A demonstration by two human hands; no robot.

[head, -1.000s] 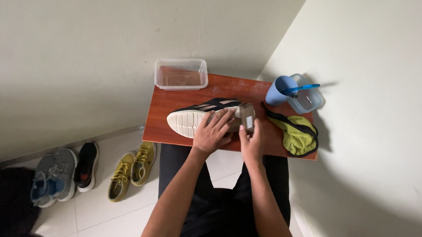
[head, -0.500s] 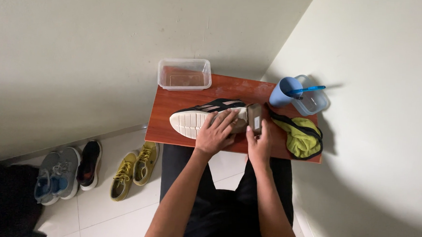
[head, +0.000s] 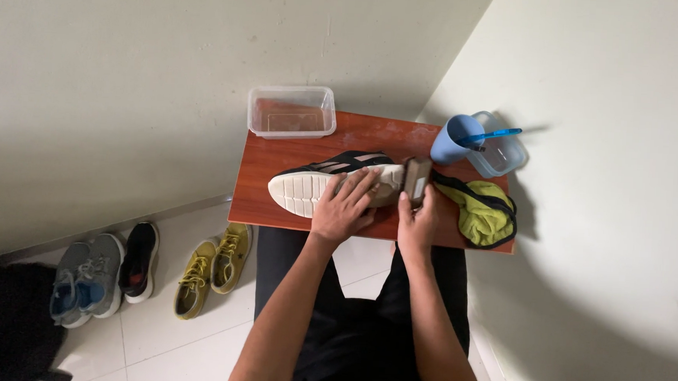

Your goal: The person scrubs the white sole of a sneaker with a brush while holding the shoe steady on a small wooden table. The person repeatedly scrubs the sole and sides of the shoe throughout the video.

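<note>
Head view: our left hand [head: 343, 208] presses the shoe [head: 331, 184] sole-up on the bench [head: 258, 180] to steady it; just right, our right hand [head: 417, 222] grips a brush [head: 417, 179] against its heel.

brush [head: 417, 180]: shifted slightly along shoe [head: 331, 184] heel | right hand [head: 418, 224]: moved with it

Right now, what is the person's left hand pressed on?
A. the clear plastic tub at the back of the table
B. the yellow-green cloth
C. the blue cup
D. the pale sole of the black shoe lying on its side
D: the left hand lies flat on the pale sole of the black shoe, while the right hand holds a brush at its heel.
</note>
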